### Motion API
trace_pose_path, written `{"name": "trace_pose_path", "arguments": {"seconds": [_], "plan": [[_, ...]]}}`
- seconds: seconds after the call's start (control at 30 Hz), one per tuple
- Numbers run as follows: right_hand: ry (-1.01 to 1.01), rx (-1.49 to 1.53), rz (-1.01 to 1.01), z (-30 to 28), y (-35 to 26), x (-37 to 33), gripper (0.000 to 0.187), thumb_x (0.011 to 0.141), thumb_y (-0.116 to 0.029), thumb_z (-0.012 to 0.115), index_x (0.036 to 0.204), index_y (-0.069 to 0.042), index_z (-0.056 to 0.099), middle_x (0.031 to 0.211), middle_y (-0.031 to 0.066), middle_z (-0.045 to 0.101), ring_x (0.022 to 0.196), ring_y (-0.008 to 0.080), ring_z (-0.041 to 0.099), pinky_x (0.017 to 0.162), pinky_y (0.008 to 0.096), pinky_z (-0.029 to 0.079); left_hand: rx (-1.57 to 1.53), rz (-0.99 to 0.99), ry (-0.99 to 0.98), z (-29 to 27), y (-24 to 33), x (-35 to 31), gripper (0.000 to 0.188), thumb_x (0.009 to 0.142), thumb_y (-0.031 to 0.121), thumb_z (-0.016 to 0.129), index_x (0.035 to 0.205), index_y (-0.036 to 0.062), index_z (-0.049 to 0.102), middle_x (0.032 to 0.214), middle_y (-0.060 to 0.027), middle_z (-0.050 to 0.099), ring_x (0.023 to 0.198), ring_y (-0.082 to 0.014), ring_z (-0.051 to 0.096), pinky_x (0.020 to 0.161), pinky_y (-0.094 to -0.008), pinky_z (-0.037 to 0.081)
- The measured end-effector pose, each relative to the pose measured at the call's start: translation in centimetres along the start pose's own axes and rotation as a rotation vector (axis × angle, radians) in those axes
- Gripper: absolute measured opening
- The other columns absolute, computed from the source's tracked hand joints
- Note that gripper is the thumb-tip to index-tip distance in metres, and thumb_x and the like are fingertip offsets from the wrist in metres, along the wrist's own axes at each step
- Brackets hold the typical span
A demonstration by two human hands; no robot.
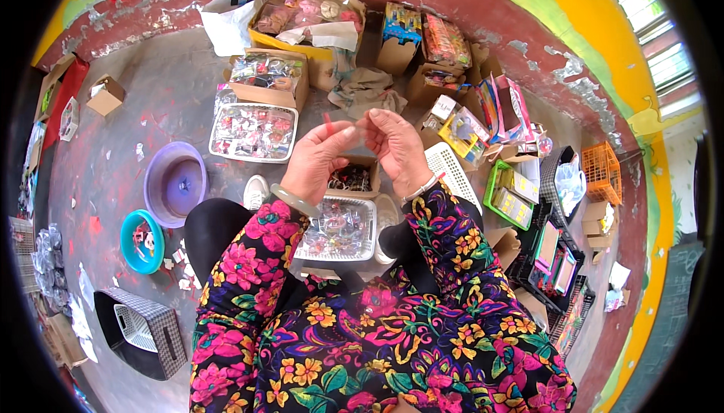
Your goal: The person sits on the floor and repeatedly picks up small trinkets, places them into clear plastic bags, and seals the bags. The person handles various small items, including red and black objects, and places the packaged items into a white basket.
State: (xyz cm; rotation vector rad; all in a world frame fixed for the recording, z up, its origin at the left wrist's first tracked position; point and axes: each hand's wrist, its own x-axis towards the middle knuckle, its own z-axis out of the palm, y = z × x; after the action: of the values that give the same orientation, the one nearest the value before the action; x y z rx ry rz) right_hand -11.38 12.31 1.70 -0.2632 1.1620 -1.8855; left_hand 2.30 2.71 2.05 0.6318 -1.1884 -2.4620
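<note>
Both my hands are raised in front of me, fingertips close together. My left hand is closed in a pinch, and a small thin red piece sticks up at its fingertips. My right hand is pinched too, thumb against fingers; what it holds is too small to make out. Below them, between my knees, stands a white plastic basket full of small clear-wrapped packets. Behind it is a cardboard box of dark small items, partly hidden by my hands.
Left of me are a purple basin, a teal basin and a checked fabric bin. Another white packet basket lies ahead. On the right stand a green basket, black crates and an orange crate.
</note>
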Motion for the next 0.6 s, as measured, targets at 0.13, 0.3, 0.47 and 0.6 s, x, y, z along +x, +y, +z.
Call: {"name": "trace_pose_path", "arguments": {"seconds": [0.13,0.3,0.47,0.6], "plan": [[0.075,-0.194,0.051,-0.3,-0.7,-0.5,0.019,0.083,-0.015,0.062,0.099,-0.006,0.058,0.086,0.0041,0.064,0.077,0.0122,0.059,0.067,0.0231,0.042,-0.026,-0.018,0.08,-0.6,-0.3,0.8,0.017,0.089,0.017,0.056,0.1,0.0048,0.057,0.091,-0.0038,0.065,0.079,-0.0096,0.061,0.054,-0.0192,0.042],[0.071,-1.022,-0.607,-1.7,-2.2,-0.1,0.043,0.074,-0.005,0.06,0.116,-0.004,0.053,0.114,0.0106,0.056,0.088,0.0134,0.056,0.065,0.0236,0.046,1.426,0.65,0.044,-1.1,-0.3,0.9,0.012,0.081,0.01,0.054,0.087,0.0004,0.058,0.086,-0.0197,0.061,0.076,-0.032,0.061,0.064,-0.0379,0.049],[-0.416,-1.253,-0.58,0.0,1.3,-1.9,0.041,0.073,-0.002,0.056,0.114,-0.005,0.054,0.102,0.0144,0.061,0.085,0.0276,0.061,0.07,0.0299,0.048,1.544,0.49,-0.204,-1.4,-2.1,0.2,0.014,0.075,0.004,0.05,0.086,0.0007,0.057,0.081,-0.017,0.061,0.076,-0.0331,0.06,0.066,-0.0405,0.049],[-0.271,-1.11,-0.401,-2.2,3.0,-0.9,0.025,0.076,-0.001,0.054,0.1,-0.003,0.06,0.087,0.0112,0.065,0.077,0.0236,0.063,0.069,0.0303,0.048,1.475,0.545,-0.033,-1.2,-3.0,0.9,0.015,0.075,0.006,0.051,0.087,0.0007,0.058,0.082,-0.0183,0.062,0.077,-0.0335,0.061,0.068,-0.0418,0.049]]}}
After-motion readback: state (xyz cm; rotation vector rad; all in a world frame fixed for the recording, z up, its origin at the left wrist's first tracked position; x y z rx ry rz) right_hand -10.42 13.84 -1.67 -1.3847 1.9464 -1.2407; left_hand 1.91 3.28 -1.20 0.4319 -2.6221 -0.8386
